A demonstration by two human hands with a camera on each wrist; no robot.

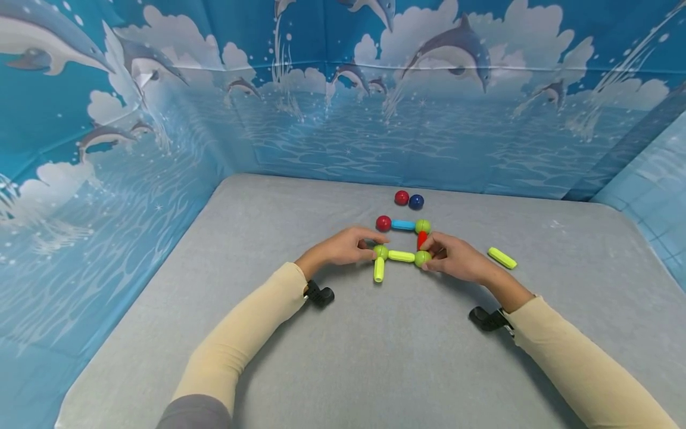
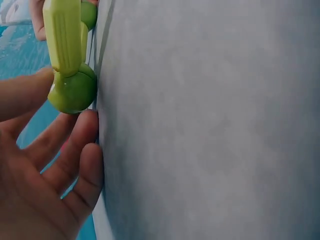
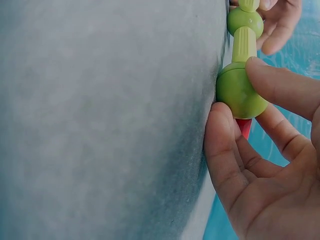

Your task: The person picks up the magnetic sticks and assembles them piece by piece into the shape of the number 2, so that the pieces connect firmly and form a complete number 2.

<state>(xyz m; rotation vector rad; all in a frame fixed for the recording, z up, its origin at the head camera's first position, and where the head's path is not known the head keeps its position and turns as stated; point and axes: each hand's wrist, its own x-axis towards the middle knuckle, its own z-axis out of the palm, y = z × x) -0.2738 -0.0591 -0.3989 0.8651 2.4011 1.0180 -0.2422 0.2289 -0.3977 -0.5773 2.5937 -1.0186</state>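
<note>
On the gray tabletop (image 1: 364,363), a bent ball-and-rod chain (image 1: 401,256) joins 4 rods and 4 balls, mostly lime green. A loose lime rod (image 1: 502,258) lies at its 3 o'clock, 1 blue ball (image 1: 416,202) and 1 red ball (image 1: 401,198) at 12. The right hand (image 1: 455,257) pinches the 4 o'clock green ball (image 1: 420,260); the left hand (image 1: 348,245) pinches the 8 o'clock green ball (image 1: 381,251).

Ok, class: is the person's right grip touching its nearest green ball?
Touching. In the right wrist view, the right grip has its thumb against one side of the green ball.
</note>
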